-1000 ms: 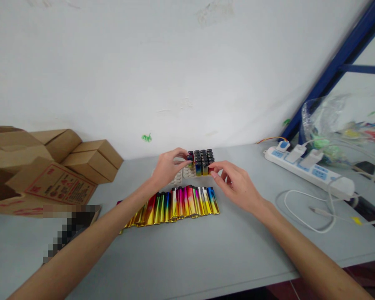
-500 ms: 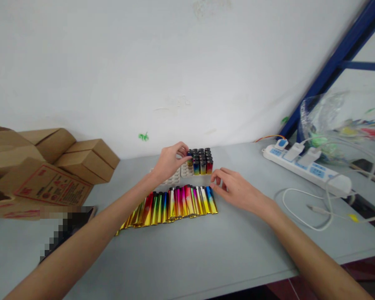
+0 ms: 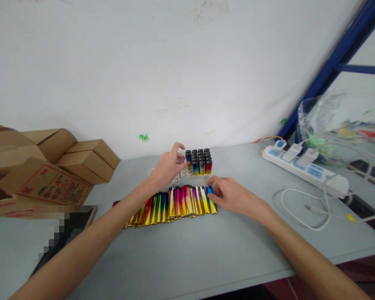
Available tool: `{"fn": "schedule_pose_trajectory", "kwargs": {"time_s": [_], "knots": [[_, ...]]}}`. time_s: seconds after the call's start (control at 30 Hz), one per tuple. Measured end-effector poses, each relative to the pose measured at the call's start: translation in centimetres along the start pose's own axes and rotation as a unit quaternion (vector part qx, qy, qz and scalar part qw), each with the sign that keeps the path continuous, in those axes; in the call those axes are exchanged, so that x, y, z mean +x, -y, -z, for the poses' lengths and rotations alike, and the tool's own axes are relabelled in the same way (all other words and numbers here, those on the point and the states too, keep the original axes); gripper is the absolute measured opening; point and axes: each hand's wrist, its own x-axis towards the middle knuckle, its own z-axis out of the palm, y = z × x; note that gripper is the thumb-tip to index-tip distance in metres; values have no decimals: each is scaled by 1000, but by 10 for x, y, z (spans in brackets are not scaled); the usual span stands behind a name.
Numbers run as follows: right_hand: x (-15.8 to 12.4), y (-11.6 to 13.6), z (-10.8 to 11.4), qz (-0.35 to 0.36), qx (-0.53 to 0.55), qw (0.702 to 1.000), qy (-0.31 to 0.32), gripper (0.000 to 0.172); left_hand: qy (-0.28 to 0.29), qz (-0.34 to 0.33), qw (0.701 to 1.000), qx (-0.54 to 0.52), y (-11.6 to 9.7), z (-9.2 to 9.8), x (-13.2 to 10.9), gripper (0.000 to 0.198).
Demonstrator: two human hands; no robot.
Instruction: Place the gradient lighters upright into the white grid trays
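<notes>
Lighters with black tops (image 3: 201,156) stand upright in rows in a white tray (image 3: 185,171) with holes. My left hand (image 3: 170,165) is at the left side of these rows, its thumb and fingers apart with nothing between them. Nearer to me, a row of shiny lighters (image 3: 183,203) in many colours with gold ends lies flat on the table. At the right end of that row, my right hand (image 3: 229,192) has its thumb and index finger curled around the top end of a blue and gold lighter (image 3: 213,204). My left forearm covers part of the row's left end.
Cardboard boxes (image 3: 90,162) are at the left, with a dark flat object (image 3: 71,227) in front, partly pixelated. A white power strip (image 3: 306,168) with plugs and a loose white cable (image 3: 284,204) lie at the right. The wall (image 3: 175,83) rises behind the table.
My left hand has let go of a lighter, which now stands in the tray's left column. My right hand has moved down and slightly left to the blue lighter.
</notes>
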Motion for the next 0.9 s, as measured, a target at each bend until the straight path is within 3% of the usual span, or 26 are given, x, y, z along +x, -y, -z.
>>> {"fn": "schedule_pose_trajectory", "kwargs": {"time_s": [0.13,0.23,0.33,0.4,0.5,0.6,0.73,0.8,0.9], "knots": [[-1,1,-1,-14,-24,999,-18,19,-72,-3,997,14,-31,25,-28,35],[-2,-2,5,-6,6,1000,-13,20,-57,10,998,12,-53,37,-57,15],[-4,-2,22,17,115,993,8,22,-30,27,999,12,-69,35,-83,21],[-7,3,34,53,228,972,10,22,-5,46,999,-16,-77,30,-95,27],[-9,16,37,106,383,917,-12,29,38,74,987,-140,-87,19,-104,35],[-9,29,22,126,419,893,-102,31,82,106,946,-296,-91,7,-106,34],[-8,38,-2,166,342,902,-206,34,114,172,839,-503,-87,-12,-108,36],[-8,39,-6,200,298,907,-220,36,117,202,801,-552,-83,-19,-110,40],[-8,37,-2,227,289,908,-201,33,120,226,778,-573,-79,-21,-112,42]]}}
